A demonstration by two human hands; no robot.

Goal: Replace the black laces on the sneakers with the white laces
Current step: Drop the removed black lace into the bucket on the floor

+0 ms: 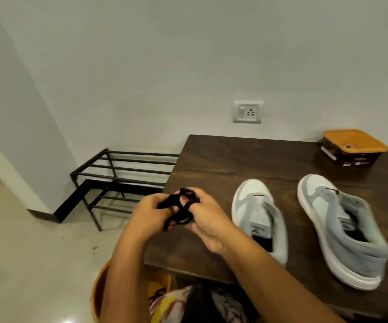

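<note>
- The black laces (pixel 181 207), soft flat fabric cord gathered into a loose bundle of loops, are held in the air over the left edge of the desk, between both hands.
- The left hand (pixel 150 214) has its fingers curled round the bundle from the left. The right hand (pixel 208 221) grips it from the right, with loops wound over its fingers.
- The bundle should handle as light and limp. It has no stiffness, so it will sag and unravel if the grip slackens, and loose loops can snag on fingers. The middle of the wound bundle looks like the best place to hold it, with any free end tucked in.
- The left sneaker (pixel 256 206) and right sneaker (pixel 337 224), white-and-grey low-tops, stand side by side on the dark wooden desk (pixel 223 159), toes towards the wall. Their eyelets look bare (motion blur hides the detail), so the unlacing seems done.
- No white laces are plainly visible. Something pale lies in the orange-rimmed dark tub (pixel 353 148) at the back right of the desk, but I cannot tell what it is.
- On the floor to the left stands a black metal shoe rack (pixel 123 169).
</note>
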